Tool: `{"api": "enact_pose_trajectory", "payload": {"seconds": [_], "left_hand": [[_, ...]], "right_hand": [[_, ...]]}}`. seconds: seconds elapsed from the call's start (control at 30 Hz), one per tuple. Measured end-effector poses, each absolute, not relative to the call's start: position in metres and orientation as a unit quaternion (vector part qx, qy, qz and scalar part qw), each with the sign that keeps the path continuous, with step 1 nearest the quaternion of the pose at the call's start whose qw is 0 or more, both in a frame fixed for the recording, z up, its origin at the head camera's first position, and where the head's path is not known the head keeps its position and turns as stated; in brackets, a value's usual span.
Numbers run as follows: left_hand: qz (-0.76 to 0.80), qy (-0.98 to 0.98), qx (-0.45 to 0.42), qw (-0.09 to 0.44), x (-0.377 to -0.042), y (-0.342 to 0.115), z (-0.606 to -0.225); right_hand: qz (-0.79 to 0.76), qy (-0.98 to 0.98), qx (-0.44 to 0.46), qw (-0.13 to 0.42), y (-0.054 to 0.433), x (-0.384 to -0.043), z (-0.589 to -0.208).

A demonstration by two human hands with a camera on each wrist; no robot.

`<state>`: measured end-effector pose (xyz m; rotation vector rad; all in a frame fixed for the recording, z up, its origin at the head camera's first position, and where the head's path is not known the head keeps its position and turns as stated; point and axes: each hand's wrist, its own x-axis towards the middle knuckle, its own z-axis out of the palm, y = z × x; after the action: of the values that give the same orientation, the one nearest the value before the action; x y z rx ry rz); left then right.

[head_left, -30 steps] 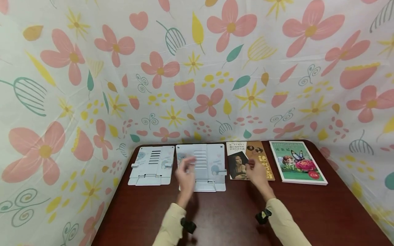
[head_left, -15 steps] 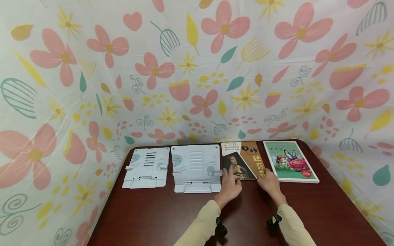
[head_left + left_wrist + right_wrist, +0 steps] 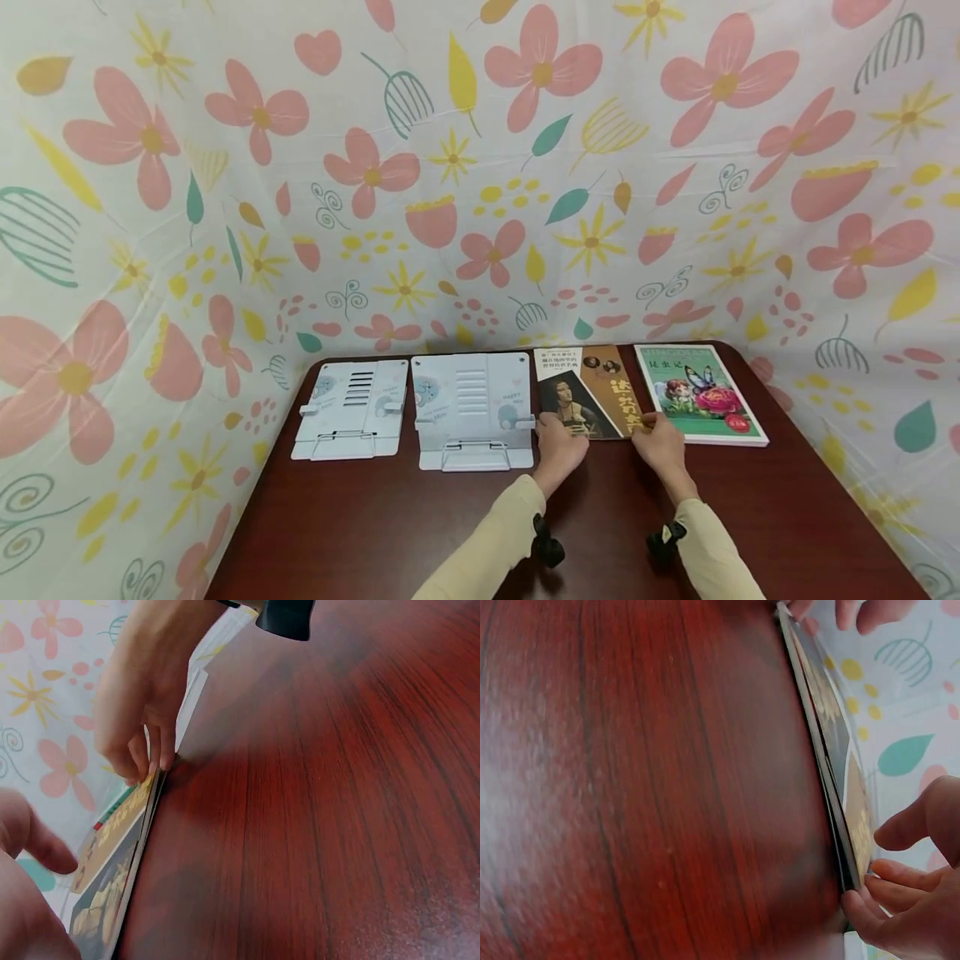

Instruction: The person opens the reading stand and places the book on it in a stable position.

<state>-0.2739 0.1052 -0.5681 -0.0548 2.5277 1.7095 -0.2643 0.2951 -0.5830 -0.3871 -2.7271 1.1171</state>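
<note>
From the head camera, a dark red-brown wooden table stands inside a flower-printed cloth backdrop. The thin book with a dark portrait and brown cover lies flat near the table's far edge. Just left of this book sits a pale blue-grey folding book stand, and left of that a second, smaller pale book stand. Just right of the book lies a green-covered picture book with a butterfly and flowers. The left hand rests at the book's near left corner, fingers curled on its edge. The right hand is at the book's near right corner, fingers curled against it.

In the left wrist view, the right hand pinches the book's near edge with its fingertips, the cover lifted slightly from the table.

In the right wrist view, the right hand grips the book's corner between thumb and curled fingers, while the left hand's fingertips touch the book's far corner.
</note>
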Motion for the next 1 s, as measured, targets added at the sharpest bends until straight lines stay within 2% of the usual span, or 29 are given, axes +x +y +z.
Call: {"api": "enact_pose_trajectory", "payload": {"seconds": [0.2, 0.57, 0.67, 0.9, 1.0], "left_hand": [[0.607, 0.793, -0.048, 0.012, -0.273, 0.117, -0.566], [0.595, 0.803, 0.006, -0.049, -0.293, 0.102, -0.531], [0.603, 0.796, 0.027, -0.05, -0.292, 0.091, -0.523], [0.608, 0.786, 0.102, -0.045, -0.29, 0.058, -0.51], [0.573, 0.803, 0.152, -0.049, -0.298, 0.042, -0.503]], "right_hand": [[0.393, -0.9, -0.161, 0.094, 0.299, -0.256, -0.593], [0.466, -0.857, -0.191, 0.106, 0.281, -0.252, -0.597], [0.534, -0.819, -0.195, 0.074, 0.285, -0.253, -0.595], [0.75, -0.64, -0.158, -0.064, 0.307, -0.254, -0.586], [0.792, -0.59, -0.148, -0.053, 0.308, -0.252, -0.583]]}}
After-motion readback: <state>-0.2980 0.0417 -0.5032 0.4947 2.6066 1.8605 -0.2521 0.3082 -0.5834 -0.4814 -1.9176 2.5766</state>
